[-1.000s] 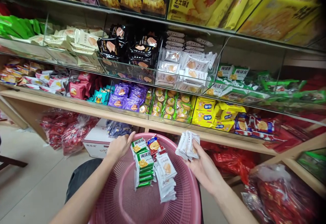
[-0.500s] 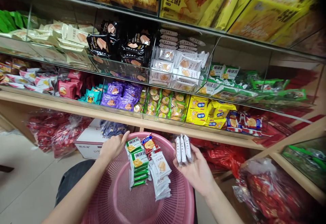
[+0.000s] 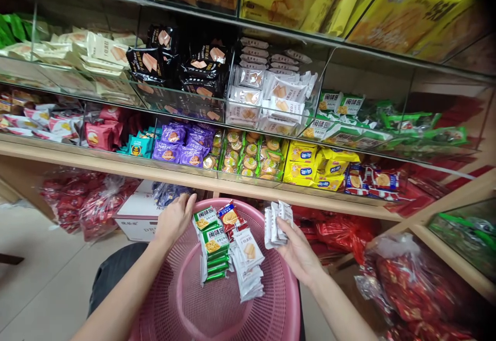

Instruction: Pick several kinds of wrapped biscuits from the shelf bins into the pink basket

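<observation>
Pink basket: my round plastic tub [image 3: 275,287] has a finely perforated wall and smooth rim, below the shelves.
Packets inside: glossy green-and-white packets [image 3: 215,248] overlap in a column beside pale stacked packets [image 3: 248,263]; a red-and-blue packet [image 3: 231,218] lies near the top of both.
Held packets: a few slim, crinkly white packets [image 3: 277,223] stand side by side in my right hand [image 3: 296,248], above the basket's right rim.
Right hand: thumb and fingers pinch them, forearm reaching in from lower right.
Left hand: at the upper-left rim, my left hand [image 3: 176,219] is bent over, thumb raised; its fingertips are hidden, so I can't tell how firmly it grips.
Shelves: clear glass dividers [image 3: 228,108] separate wrapped snacks above a pale wooden ledge [image 3: 186,176].
Floor: grey tiles [image 3: 39,284], a white carton [image 3: 135,219] and transparent bags of red packets [image 3: 93,209].
</observation>
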### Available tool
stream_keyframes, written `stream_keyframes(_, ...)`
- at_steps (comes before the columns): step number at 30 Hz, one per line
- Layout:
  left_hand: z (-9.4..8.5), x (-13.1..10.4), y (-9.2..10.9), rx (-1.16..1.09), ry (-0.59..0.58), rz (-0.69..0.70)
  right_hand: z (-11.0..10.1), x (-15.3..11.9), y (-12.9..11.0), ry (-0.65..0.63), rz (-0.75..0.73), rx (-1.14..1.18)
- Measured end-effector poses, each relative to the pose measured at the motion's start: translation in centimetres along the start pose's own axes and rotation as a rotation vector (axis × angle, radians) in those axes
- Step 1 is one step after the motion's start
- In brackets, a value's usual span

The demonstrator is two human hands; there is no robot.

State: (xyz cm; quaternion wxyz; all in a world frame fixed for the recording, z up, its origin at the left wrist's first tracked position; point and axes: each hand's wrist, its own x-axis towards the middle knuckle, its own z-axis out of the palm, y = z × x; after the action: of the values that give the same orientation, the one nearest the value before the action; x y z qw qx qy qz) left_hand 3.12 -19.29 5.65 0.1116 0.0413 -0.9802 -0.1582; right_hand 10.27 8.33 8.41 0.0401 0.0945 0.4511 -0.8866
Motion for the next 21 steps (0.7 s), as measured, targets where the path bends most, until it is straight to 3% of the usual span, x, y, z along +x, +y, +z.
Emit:
stream_keyframes(5,-0.9,-0.3,1.8,-0.082,0.302,0.215,-0.5,0.9,0.9,0.044,-0.123,0.068)
stream_keyframes(9,-1.4,-1.1,4.0,-0.139,0.352,0.457,-1.3,1.0,1.9,0.105,-0.179,0.116)
stream_keyframes(15,-2.5,-2.6,8.5,-0.191,0.26,0.703,-1.7,0.8,2.3,0.141,-0.21,0.153)
stream_keyframes(21,-2.6,-3.8,13.4,-0.209,-0.037,1.04,-1.9,0.9,2.6,0.095,-0.155,0.143)
